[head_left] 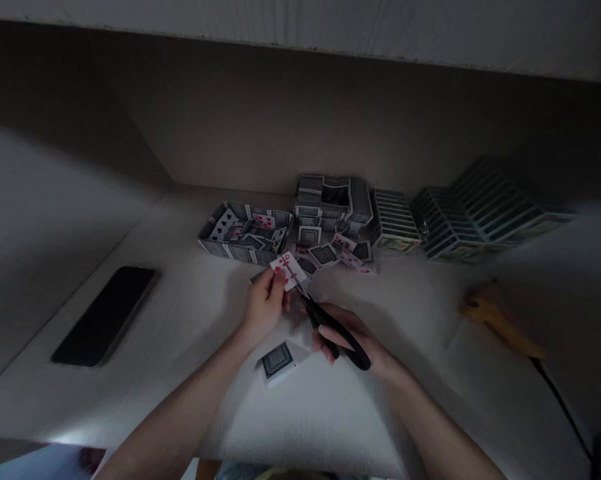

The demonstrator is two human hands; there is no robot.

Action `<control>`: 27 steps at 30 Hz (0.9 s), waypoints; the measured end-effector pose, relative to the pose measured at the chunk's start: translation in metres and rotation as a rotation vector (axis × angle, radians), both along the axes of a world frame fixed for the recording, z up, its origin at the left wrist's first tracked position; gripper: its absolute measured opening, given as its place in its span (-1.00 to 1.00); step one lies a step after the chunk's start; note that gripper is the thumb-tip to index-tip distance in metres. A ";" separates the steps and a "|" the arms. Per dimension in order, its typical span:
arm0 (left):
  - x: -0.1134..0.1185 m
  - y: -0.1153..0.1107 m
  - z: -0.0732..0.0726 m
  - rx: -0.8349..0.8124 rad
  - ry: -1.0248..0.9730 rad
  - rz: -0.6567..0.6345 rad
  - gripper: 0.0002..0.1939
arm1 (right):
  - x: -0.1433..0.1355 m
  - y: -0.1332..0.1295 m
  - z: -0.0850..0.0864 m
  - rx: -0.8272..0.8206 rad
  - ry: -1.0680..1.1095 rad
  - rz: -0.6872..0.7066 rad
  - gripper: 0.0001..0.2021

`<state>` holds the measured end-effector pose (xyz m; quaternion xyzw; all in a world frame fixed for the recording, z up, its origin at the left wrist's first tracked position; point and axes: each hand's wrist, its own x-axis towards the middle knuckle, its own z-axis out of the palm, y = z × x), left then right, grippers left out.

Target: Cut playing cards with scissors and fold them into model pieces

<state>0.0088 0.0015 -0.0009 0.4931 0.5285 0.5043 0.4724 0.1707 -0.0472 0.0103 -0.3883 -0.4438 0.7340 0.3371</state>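
Between the thumb and fingers of my left hand [264,303] is a playing card [291,268], face up, with a Q and red marks. My right hand [348,333] is closed round the black handles of a pair of scissors [338,330]. The scissor blades lie across the card. Below my hands rests a stack of cards [278,363] showing a dark patterned back. Just beyond the held card are several loose cards and card pieces [323,255], some face up, some face down.
At the back left stands an open box made of cards [230,252] with cards inside. Beside it are a larger card-built box [308,200] and striped card-covered blocks [395,217]. A black phone [104,317] lies left; a yellow glue gun [503,323] with a cord lies right.
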 end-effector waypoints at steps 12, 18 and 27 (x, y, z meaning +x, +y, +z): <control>0.002 -0.003 0.000 0.043 0.052 -0.014 -0.66 | 0.000 0.001 0.002 -0.021 0.024 0.031 -0.55; 0.002 -0.003 -0.002 0.054 0.049 -0.024 -0.66 | -0.002 0.002 0.003 -0.031 0.033 0.048 -0.54; 0.002 -0.004 -0.002 0.056 0.067 -0.023 -0.67 | -0.002 0.002 0.001 -0.042 0.040 0.060 -0.51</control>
